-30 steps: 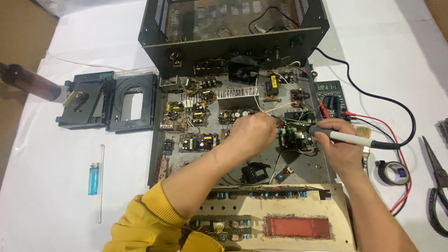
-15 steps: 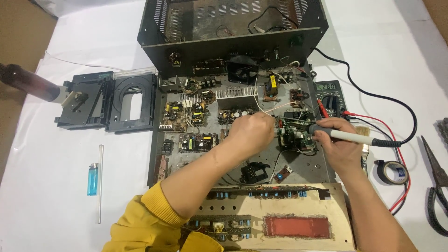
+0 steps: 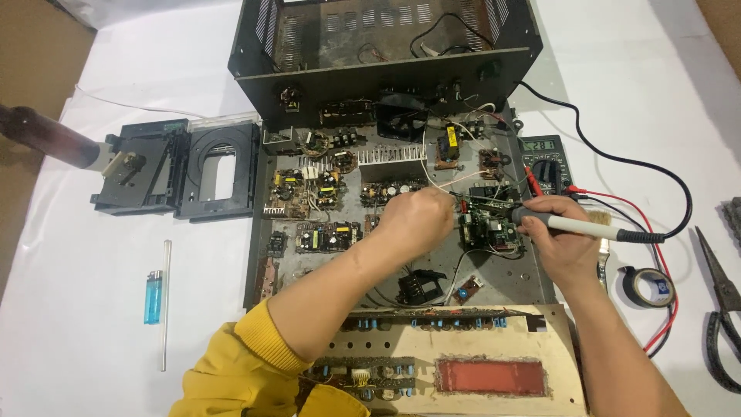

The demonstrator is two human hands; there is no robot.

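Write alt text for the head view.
A right hand holds a soldering iron to a small circuit board inside an opened black chassis, while the left hand steadies wires beside it. A blue lighter lies on the white cloth.

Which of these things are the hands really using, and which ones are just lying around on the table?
In use:
- soldering iron, held in the right hand
- small green circuit board, at the iron's tip
- left hand, fingers beside that board
- open metal chassis that holds the boards

Lying about:
- blue lighter
- roll of black tape
- scissors
- black disc tray
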